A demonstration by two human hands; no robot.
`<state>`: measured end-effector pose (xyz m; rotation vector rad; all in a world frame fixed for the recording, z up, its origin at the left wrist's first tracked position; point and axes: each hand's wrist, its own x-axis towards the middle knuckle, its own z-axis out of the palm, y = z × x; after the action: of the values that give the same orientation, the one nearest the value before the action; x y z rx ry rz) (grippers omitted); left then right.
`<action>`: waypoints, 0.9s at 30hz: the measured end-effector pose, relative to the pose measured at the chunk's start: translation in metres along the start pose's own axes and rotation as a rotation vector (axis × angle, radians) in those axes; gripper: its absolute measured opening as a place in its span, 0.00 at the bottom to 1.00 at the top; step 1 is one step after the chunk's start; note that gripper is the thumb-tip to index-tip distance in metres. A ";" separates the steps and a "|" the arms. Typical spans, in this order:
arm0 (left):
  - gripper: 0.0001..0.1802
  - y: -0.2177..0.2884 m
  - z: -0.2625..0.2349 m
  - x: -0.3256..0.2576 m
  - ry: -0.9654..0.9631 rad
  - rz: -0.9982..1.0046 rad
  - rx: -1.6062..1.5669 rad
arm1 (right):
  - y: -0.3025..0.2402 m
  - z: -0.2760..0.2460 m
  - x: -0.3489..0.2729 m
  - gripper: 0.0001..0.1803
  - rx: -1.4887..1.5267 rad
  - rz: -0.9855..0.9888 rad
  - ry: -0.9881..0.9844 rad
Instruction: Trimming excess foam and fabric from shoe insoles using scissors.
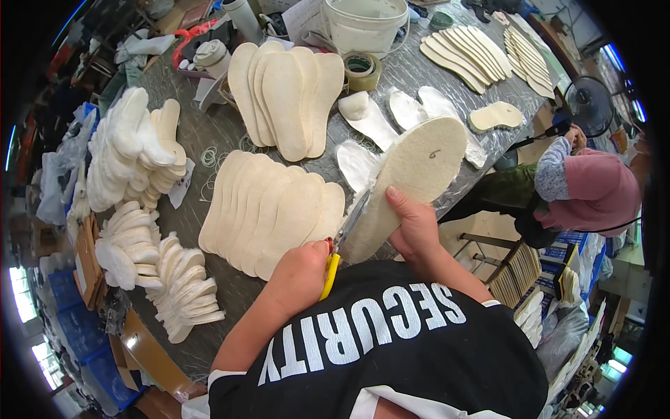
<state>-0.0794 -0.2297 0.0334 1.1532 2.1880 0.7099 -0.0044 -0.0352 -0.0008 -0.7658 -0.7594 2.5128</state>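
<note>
My left hand [299,276] is closed round a pair of scissors [329,276] with a yellow handle and a bit of red near the grip. Their blades point up and away, along the left edge of a large cream felt insole [427,157]. That insole is pinched in my right hand [417,229], thumb on top, tilted up before my chest; white fluff shows at its edge. Just left of the blades, a fanned row of cream insoles [269,209] lies on the table. Behind the held insole are several white fluffy pieces [366,126], partly hidden by it.
Further back stand a white bucket [366,28], tape rolls [361,68] and another insole stack [293,98]. More insoles [464,59] lie far right. Fluffy insole piles [132,150] line the left edge. A person in a pink top [593,185] bends down at the right, near a fan [590,105].
</note>
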 end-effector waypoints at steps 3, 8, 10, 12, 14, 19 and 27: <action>0.13 0.004 0.000 0.000 -0.027 -0.066 0.027 | 0.002 0.001 -0.001 0.21 -0.014 -0.037 0.000; 0.15 -0.001 0.004 -0.001 -0.005 -0.075 0.096 | 0.002 0.003 -0.002 0.21 -0.013 -0.014 -0.031; 0.15 -0.001 0.005 -0.002 0.007 -0.063 0.091 | 0.000 0.003 -0.001 0.21 -0.012 0.017 -0.017; 0.15 0.000 0.004 -0.003 0.020 -0.052 0.086 | 0.000 0.003 -0.001 0.21 -0.011 0.048 -0.002; 0.15 0.002 0.002 -0.002 0.007 -0.062 0.072 | 0.000 0.004 -0.001 0.22 -0.018 0.046 -0.002; 0.15 0.009 -0.003 0.001 0.013 -0.056 0.053 | 0.005 0.006 -0.004 0.21 -0.098 0.015 0.019; 0.15 0.007 -0.003 0.005 -0.045 -0.042 0.048 | 0.001 0.015 -0.010 0.19 -0.062 0.162 0.093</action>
<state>-0.0796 -0.2223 0.0390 1.1332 2.1952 0.6113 -0.0057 -0.0463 0.0129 -0.9950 -0.7748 2.5845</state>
